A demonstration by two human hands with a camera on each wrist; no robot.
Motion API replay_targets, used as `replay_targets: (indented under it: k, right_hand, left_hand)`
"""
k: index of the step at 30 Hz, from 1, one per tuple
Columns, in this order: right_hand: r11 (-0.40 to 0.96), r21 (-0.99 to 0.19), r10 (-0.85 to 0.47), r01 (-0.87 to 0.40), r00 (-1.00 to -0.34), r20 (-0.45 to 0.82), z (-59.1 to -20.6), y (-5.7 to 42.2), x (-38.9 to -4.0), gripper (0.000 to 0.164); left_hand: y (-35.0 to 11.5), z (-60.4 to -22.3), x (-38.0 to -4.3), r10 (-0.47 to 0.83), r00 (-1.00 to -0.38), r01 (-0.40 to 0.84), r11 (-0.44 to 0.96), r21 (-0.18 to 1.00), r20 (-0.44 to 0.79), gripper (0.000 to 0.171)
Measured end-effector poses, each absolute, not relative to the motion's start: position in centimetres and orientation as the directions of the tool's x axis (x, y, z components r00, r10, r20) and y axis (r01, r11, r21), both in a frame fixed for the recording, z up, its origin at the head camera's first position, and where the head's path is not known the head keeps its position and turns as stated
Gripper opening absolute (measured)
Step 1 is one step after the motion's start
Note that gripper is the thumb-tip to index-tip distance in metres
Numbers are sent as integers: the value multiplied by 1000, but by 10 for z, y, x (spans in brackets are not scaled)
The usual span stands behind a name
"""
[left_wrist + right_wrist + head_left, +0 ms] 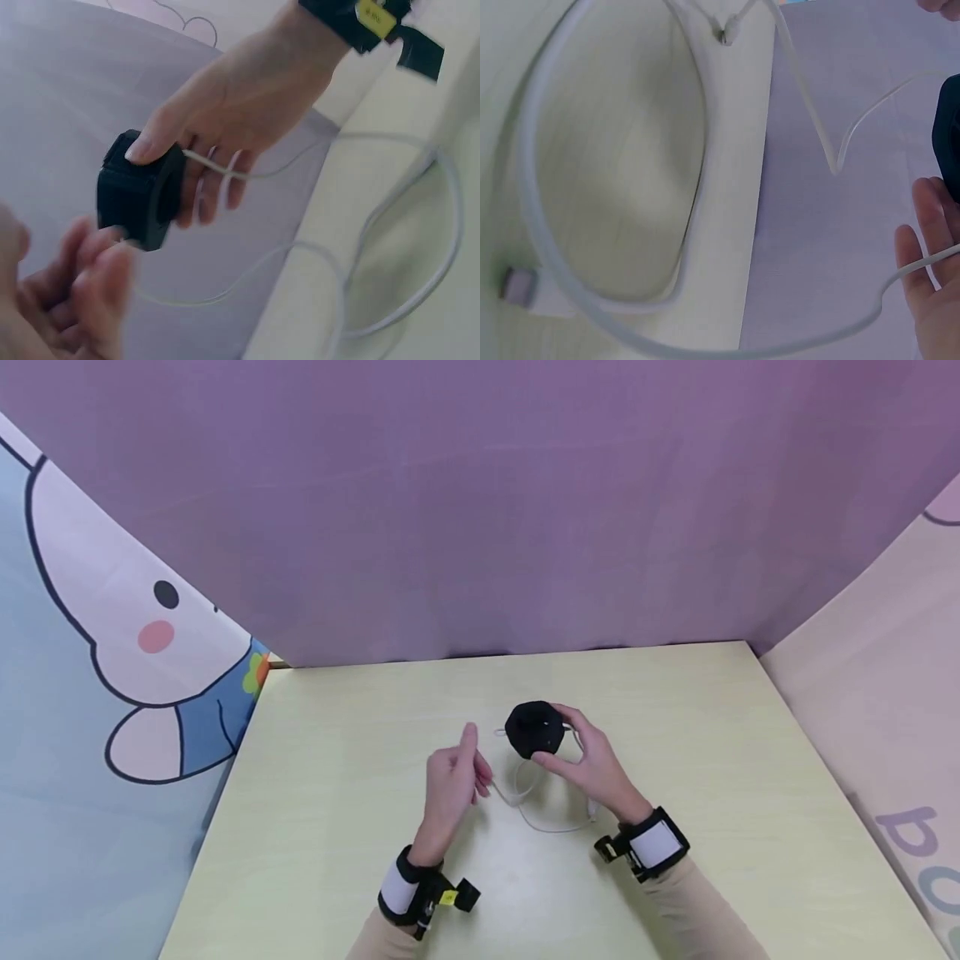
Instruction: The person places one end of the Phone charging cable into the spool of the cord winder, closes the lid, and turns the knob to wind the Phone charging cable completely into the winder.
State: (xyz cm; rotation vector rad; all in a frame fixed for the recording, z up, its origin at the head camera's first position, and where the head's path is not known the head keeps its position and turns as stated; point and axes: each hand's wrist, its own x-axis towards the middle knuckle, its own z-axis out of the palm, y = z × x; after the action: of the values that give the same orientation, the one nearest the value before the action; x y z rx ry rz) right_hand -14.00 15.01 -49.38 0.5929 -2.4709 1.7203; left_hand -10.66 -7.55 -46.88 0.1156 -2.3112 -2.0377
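Observation:
My right hand (600, 768) holds a black, many-sided block with a hollow face (534, 728) above the table, thumb on one side and fingers on the other. A thin white cable (225, 294) trails from the block, passing by the right fingers and hanging in loops. My left hand (452, 781) is just left of the block, thumb raised and fingers loosely bent. Its blurred fingers (101, 277) overlap the cable in the left wrist view, where their contact with it is unclear. A white plug end (536, 292) shows in the right wrist view.
Beneath the hands is a pale wooden table (315, 843). A purple cloth (480, 527) hangs behind its far edge. At the left hangs a printed cloth (97, 727), and a pale one (885, 677) hangs at the right. Both wrists carry strapped cameras.

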Motion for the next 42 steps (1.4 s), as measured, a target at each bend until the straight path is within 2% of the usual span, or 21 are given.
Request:
replay_targets:
  k: [3, 6, 7, 10, 12, 14, 17, 21, 26, 28, 31, 34, 42]
  right_hand:
    - [289, -902, -269, -320, -932, 245, -492, 151, -141, 66]
    - [273, -911, -289, -310, -929, 229, -490, 151, -143, 60]
    - [267, -914, -303, -304, -927, 220, -489, 151, -143, 58]
    - [277, -913, -351, -298, -916, 193, -488, 151, -144, 56]
    - [290, -905, -390, -311, -902, 185, -487, 149, -145, 56]
    - [299, -891, -424, -341, -884, 196, -486, 146, -146, 55]
    - [280, -878, -463, -387, -856, 230, -485, 143, -147, 53]
    - [253, -870, -497, -422, -829, 258, -485, 138, -149, 58]
    - [233, -922, -474, -309, -864, 170, -485, 135, -147, 55]
    - [235, -939, -445, -253, -886, 128, -483, 134, -146, 52]
    - [233, -943, -424, -236, -898, 119, -482, 131, -148, 48]
    - [214, -956, -414, -200, -905, 96, -483, 127, -148, 50]
    - [190, -969, -449, -157, -892, 56, -491, 116, -145, 48]
  left_hand:
    - [-78, -461, -113, -183, -962, 178, 150, 973, 204, 50]
    - [-81, -454, -122, -96, -944, 292, 212, 933, 317, 22]
    - [-81, -452, -125, -37, -951, 290, 238, 927, 307, 28]
    - [-80, -445, -132, 174, -966, 245, 371, 896, 192, 80]
    - [-78, -442, -136, 296, -951, 230, 476, 849, 92, 107]
    - [-75, -442, -141, 375, -927, 247, 538, 806, 34, 119]
    - [-73, -443, -149, 455, -890, 296, 540, 788, 22, 115]
    - [-75, -446, -157, 497, -866, 328, 488, 809, 51, 99]
    - [-83, -447, -165, 514, -856, 313, 432, 846, 54, 75]
    - [-87, -449, -167, 524, -851, 241, 340, 909, 30, 62]
    - [-93, -449, -170, 494, -869, 60, 160, 985, -27, 49]
    - [-96, -446, -170, 434, -899, -72, -24, 997, -55, 46]
    - [-95, -439, -167, 358, -934, -104, -241, 965, -11, 47]
